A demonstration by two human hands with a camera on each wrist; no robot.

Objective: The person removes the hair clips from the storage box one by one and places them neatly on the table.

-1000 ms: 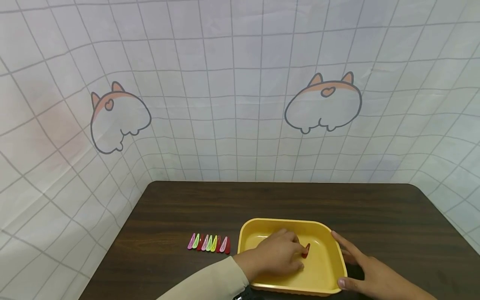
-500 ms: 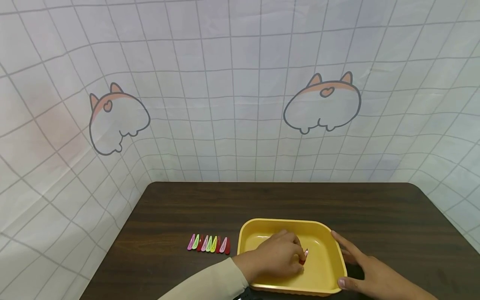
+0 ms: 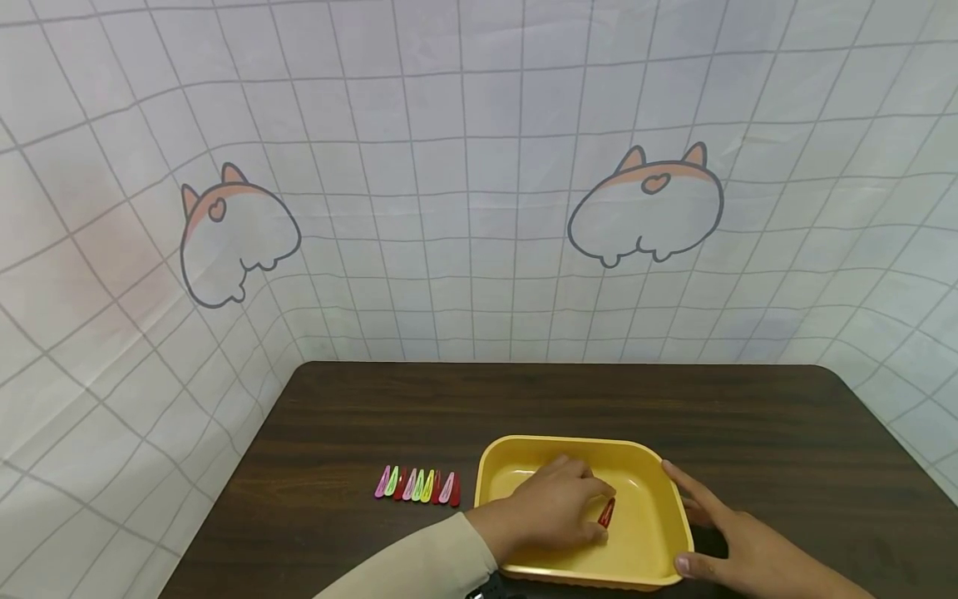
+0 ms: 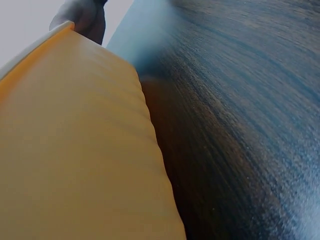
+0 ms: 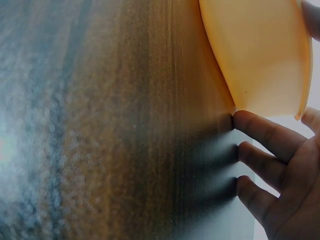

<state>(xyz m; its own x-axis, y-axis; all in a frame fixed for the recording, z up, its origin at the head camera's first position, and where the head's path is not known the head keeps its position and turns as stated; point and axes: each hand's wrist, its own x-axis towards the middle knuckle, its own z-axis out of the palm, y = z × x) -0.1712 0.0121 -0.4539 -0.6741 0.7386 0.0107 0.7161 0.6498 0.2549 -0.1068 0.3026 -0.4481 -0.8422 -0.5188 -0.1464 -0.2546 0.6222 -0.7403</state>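
Inside the yellow plastic tray [image 3: 659, 532], my left hand [image 3: 550, 507] pinches a small red snap hair clip [image 3: 607, 512] between forefinger and thumb. The clip lies slanted close to the tray floor. My right hand [image 3: 741, 541] rests against the tray's right end, its forefinger at the far corner and its thumb at the near one. In the right wrist view, the spread fingers [image 5: 267, 165] touch the tabletop beside the tray. The left wrist view shows the tray's outer wall [image 4: 85, 145] but not the clip.
Left of the tray, a row of snap hair clips [image 3: 417, 486] in pink, green, yellow and red lies side by side on the dark wood table [image 3: 337, 416]. A white grid-patterned cloth [image 3: 449, 208] hangs behind and around the table.
The red clip has turned and shifted slightly toward me in the tray, and my left forefinger and thumb have moved to its ends. My right hand and the tray stay in place.
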